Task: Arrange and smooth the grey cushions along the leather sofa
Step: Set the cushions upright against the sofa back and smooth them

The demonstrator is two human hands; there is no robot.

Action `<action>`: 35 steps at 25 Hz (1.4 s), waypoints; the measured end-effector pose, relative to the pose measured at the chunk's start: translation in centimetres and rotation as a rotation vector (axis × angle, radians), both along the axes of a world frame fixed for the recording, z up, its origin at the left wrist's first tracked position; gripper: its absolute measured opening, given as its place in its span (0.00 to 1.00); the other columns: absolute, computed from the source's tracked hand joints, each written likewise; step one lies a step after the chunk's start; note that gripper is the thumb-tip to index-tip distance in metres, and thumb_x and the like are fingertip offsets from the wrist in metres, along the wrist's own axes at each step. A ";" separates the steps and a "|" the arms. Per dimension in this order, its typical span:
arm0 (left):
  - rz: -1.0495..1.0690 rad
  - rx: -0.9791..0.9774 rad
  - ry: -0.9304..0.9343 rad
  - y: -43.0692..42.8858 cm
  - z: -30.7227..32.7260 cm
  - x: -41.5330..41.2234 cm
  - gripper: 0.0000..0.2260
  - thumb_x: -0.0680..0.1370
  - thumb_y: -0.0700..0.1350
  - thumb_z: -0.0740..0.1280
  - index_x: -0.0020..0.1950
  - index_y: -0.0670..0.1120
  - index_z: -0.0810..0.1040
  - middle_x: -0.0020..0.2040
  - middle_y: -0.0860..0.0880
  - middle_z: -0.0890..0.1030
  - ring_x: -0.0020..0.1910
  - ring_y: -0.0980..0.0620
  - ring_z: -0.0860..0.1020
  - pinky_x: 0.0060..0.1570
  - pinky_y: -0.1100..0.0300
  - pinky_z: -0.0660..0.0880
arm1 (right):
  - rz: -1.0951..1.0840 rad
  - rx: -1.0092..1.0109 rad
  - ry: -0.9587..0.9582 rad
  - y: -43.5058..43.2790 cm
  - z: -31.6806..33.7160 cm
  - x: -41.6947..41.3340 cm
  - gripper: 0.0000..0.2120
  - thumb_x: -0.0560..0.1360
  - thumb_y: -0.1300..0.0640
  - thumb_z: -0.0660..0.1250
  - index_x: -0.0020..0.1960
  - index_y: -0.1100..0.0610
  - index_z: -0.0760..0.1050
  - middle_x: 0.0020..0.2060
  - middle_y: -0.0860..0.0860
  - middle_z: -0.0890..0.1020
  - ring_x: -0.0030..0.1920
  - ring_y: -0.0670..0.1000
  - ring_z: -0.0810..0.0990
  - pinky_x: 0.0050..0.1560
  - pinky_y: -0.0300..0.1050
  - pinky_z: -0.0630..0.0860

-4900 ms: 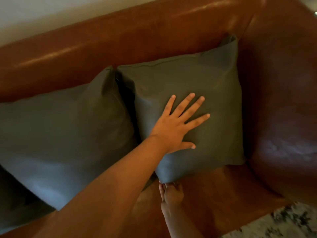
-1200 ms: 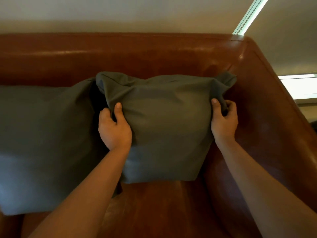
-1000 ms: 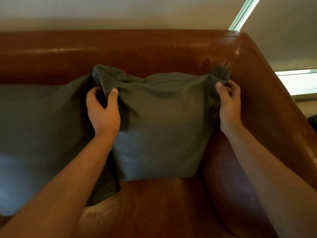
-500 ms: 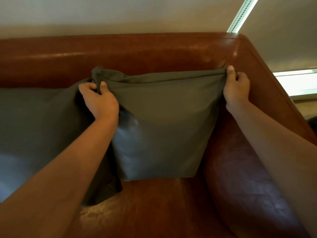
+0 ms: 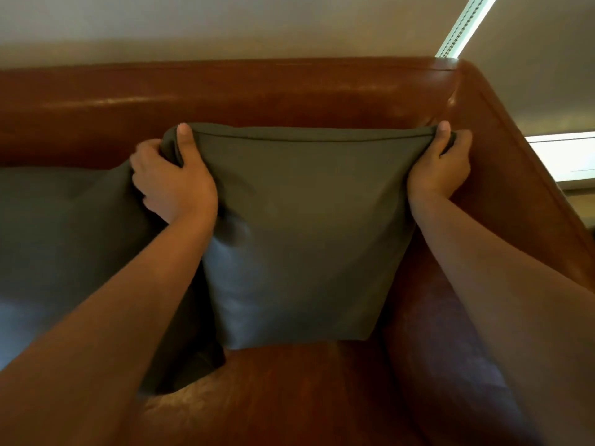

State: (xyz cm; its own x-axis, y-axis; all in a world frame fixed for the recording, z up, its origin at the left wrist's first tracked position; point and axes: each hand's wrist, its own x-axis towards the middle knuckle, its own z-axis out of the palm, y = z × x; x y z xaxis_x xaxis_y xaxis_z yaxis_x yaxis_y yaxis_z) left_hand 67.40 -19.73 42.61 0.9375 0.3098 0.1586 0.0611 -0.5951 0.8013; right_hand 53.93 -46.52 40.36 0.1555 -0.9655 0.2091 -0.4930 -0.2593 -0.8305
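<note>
Your left hand (image 5: 174, 185) and right hand (image 5: 439, 165) each pinch a top corner of the end cushion (image 5: 299, 236), thumbs in front. It stands upright in the sofa (image 5: 257, 98) corner (armrest side), touching the neighbouring cushion (image 5: 64, 236)

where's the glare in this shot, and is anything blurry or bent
Head view: glare streaks the leather sofa's top edge; a bright window blows out at right. The dim grey cushion shows a soft sheen low down. Wide-angle bends the forearms; nothing looks motion-blurred.

end cushion (image 5: 299, 226) on sofa (image 5: 257, 98) seat, against backrest | armrest (image 5: 502, 201) right | second cushion (image 5: 61, 233) left, touching
</note>
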 end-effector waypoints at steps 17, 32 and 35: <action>-0.938 0.917 -0.490 -3.0 -6.9 -8.3 0.34 0.75 0.72 0.50 0.78 0.60 0.48 0.80 0.43 0.47 0.78 0.39 0.45 0.71 0.37 0.37 | 0.687 -0.661 0.454 9.7 -4.8 -5.9 0.33 0.79 0.35 0.52 0.78 0.51 0.55 0.77 0.56 0.54 0.78 0.62 0.47 0.73 0.72 0.45; -0.843 0.933 -0.618 -5.3 -13.1 -5.6 0.36 0.75 0.70 0.50 0.79 0.57 0.47 0.80 0.43 0.40 0.78 0.41 0.41 0.72 0.37 0.38 | 0.654 -0.702 0.467 6.1 -11.6 -1.5 0.34 0.78 0.32 0.46 0.80 0.44 0.45 0.80 0.47 0.42 0.79 0.59 0.40 0.72 0.70 0.40; -0.871 0.944 -0.572 -5.6 -12.9 -5.4 0.37 0.74 0.70 0.52 0.79 0.57 0.47 0.80 0.43 0.41 0.78 0.41 0.40 0.71 0.36 0.38 | 0.669 -0.663 0.498 6.0 -11.5 -1.2 0.34 0.78 0.32 0.45 0.80 0.44 0.45 0.80 0.49 0.46 0.79 0.60 0.43 0.72 0.70 0.41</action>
